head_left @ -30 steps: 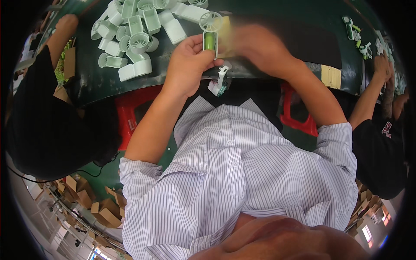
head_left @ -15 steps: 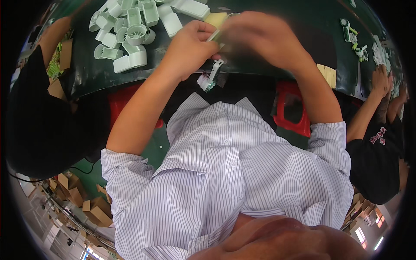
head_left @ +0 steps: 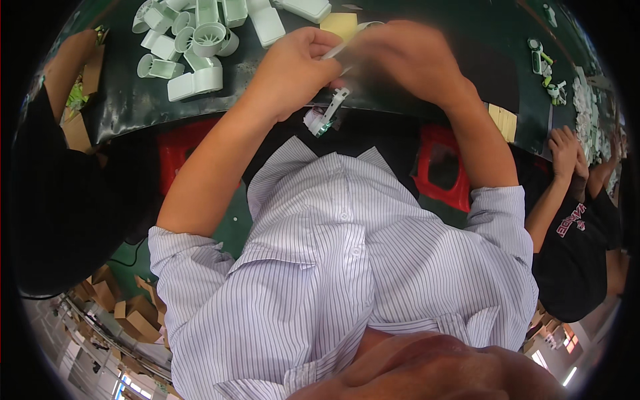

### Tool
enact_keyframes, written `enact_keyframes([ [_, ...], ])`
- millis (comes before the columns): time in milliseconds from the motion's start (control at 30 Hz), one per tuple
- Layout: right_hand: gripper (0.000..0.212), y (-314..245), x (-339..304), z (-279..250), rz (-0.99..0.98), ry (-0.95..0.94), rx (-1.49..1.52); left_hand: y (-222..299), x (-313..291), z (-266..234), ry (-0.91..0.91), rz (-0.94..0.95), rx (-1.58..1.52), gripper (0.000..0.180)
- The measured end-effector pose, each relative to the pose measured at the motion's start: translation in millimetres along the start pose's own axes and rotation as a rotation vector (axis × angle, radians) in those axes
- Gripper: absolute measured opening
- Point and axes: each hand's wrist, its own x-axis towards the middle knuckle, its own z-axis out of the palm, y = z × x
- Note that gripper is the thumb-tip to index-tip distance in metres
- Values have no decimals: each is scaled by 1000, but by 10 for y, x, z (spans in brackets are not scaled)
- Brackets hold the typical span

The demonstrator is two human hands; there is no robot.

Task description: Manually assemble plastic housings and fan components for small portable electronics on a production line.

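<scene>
My left hand (head_left: 291, 72) is closed, pinching one end of a thin pale strip (head_left: 342, 48) between thumb and fingers. My right hand (head_left: 412, 65) is close beside it on the right, its fingers smeared by motion, so their grip cannot be made out. The strip curves up toward the right hand's fingers. Just beyond it on the dark table lies a yellow paper pad (head_left: 339, 25). Below my hands, at the table's near edge, there is a small white and green plastic device (head_left: 325, 119) with a whitish, crumpled-looking part at its side.
Pale green plastic cups and boxes (head_left: 209, 39) are heaped at the far left of the table (head_left: 143, 107). At right lie a yellow stack (head_left: 502, 123), a black sheet (head_left: 492, 77) and small green-white parts (head_left: 537, 57). A co-worker's hands (head_left: 567, 152) work at far right; another person's arm (head_left: 72, 63) shows at left.
The view has shifted slightly. My right hand keeps moving near the strip, which now shows a wider curve. The co-worker's hands at right have come closer together.
</scene>
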Motion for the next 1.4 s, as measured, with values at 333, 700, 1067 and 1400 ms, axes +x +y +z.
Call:
enact_keyframes([
  [333, 14, 50, -43, 111, -90, 107, 10, -32, 12, -5, -30, 26, -52, 40],
  [700, 14, 40, -1, 73, -68, 24, -45, -101, -7, 4, -35, 43, -72, 36],
  [1067, 17, 133, 85, 18, -217, -63, -92, -18, 1, -71, -123, -12, -111, 42],
  [1400, 15, -28, 324, -220, -300, -293, -140, 10, -21, -34, -101, -26, -138, 41],
])
